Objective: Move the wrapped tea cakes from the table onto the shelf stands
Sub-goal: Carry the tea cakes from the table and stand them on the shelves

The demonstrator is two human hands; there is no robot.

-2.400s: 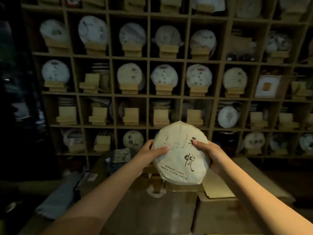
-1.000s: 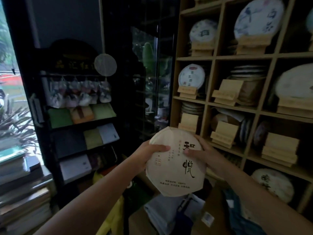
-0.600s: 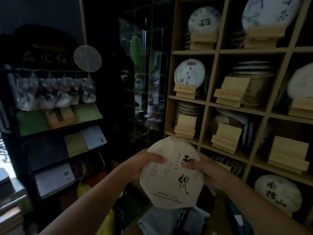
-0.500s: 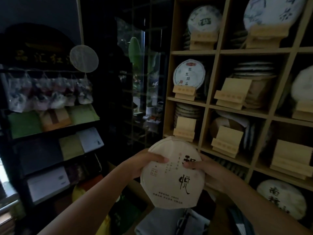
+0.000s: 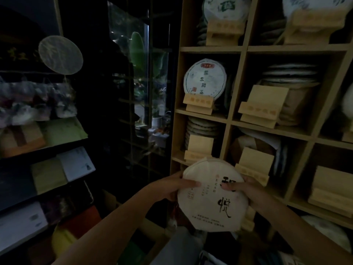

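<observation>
We see a dim, underexposed room, faint daylight through the glass door (image 5: pixel 141 77), left rack (image 5: pixel 38 131) motion-blurred, shelf (image 5: pixel 235 115) lines bowed at edges, grainy shadows.

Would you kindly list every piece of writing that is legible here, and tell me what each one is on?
"悦": large black brush character on the held tea cake; the character above it is partly covered by the right hand.
Small print on that wrapper: too small to read.
Tea cake on the shelf stand: characters blurred.
Wooden stands: engraving unreadable.
</observation>
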